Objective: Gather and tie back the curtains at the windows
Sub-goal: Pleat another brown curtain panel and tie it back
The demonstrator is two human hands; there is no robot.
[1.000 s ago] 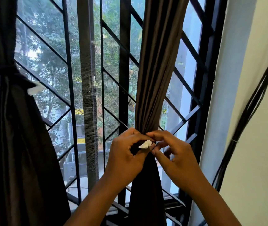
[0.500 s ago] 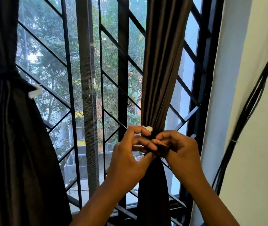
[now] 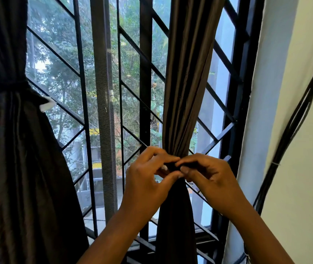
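A dark brown curtain (image 3: 186, 88) hangs gathered into a narrow bunch in front of the right window pane. At its waist a dark tie-back band (image 3: 172, 166) wraps round it. My left hand (image 3: 148, 180) and my right hand (image 3: 209, 178) meet there, and both pinch the band's ends between thumb and fingers. A sliver of the band's white tip shows by my left fingers. A second dark curtain (image 3: 28, 168) at the left is gathered and bound by its own tie (image 3: 9, 85), with a white tab (image 3: 47, 106) sticking out.
A black metal grille (image 3: 132, 92) with slanted bars covers the window behind the curtains. A grey mesh frame post (image 3: 104, 111) stands in the middle. White wall (image 3: 300, 168) at the right carries black cables (image 3: 289, 130) running down it.
The white tip of the band, plain a second ago, is now nearly hidden under my fingers. My fingertips have closed together on the band at the curtain's waist.
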